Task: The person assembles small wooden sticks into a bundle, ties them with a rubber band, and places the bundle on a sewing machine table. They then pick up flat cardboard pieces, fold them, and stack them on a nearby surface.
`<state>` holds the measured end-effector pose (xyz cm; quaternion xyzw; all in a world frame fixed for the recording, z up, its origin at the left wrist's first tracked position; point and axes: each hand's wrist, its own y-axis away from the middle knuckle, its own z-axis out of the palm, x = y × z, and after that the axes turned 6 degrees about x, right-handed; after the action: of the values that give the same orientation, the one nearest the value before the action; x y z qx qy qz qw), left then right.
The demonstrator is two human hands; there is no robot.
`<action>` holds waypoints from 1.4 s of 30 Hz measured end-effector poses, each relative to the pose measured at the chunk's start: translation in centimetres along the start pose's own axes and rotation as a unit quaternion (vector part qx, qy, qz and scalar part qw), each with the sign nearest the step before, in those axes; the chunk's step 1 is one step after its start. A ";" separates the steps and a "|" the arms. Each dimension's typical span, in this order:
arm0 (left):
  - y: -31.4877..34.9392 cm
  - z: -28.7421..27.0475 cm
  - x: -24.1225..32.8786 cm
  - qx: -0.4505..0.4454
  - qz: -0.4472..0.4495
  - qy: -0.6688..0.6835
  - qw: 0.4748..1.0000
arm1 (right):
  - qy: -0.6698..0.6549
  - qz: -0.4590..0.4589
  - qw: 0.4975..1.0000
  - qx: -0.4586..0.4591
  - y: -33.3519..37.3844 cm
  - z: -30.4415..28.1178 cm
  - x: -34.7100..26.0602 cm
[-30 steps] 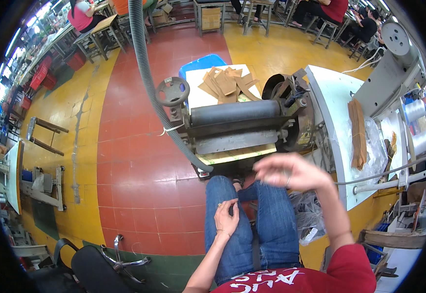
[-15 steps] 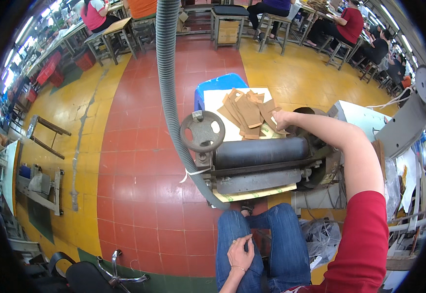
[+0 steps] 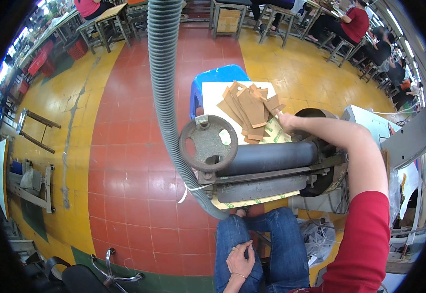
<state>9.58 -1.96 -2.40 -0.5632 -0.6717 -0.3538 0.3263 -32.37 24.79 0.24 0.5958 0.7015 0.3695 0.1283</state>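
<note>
My right hand [image 3: 287, 122] reaches over the far right side of the roller machine, fingers drawn together at the edge of a flat brown piece [image 3: 273, 104]. That piece lies at the right of a loose, overlapping pile of brown strips [image 3: 250, 108]. Under the pile is a white sheet [image 3: 212, 94] on a blue plastic stool [image 3: 220, 74]. Between the pile and me lies the machine's dark roller [image 3: 271, 157], with a round metal handwheel [image 3: 208, 142] at its left. My left hand [image 3: 241, 260] rests on my left thigh, holding nothing, fingers loosely stretched.
A grey corrugated hose [image 3: 164, 73] hangs down left of the machine. A pale printed sheet [image 3: 257, 198] sticks out below the near plate. Clear plastic bags [image 3: 319, 239] lie by my right leg. A wheeled chair base [image 3: 109, 273] stands lower left. Other people sit at far benches.
The view has shifted a little, so the machine looks slightly nearer. My right hand has drawn slightly back toward the roller from the brown piece. My left hand stays on my thigh.
</note>
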 end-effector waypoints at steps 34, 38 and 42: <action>-0.4 0.4 0.1 -0.012 -0.013 -0.017 1.000 | -0.458 0.183 0.863 -0.107 -6.8 -0.3 -2.8; -0.6 0.3 0.2 -0.022 -0.013 -0.023 0.999 | -0.502 0.169 0.846 -0.063 -7.3 -0.7 -4.1; -0.6 0.2 0.3 -0.021 -0.012 -0.018 1.000 | -0.588 0.197 0.784 -0.030 -7.0 -0.6 -4.6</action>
<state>8.93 -1.72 -2.33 -0.5682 -0.6766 -0.3612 0.2980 -36.76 20.19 -5.22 0.8188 0.3455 -0.0145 0.4582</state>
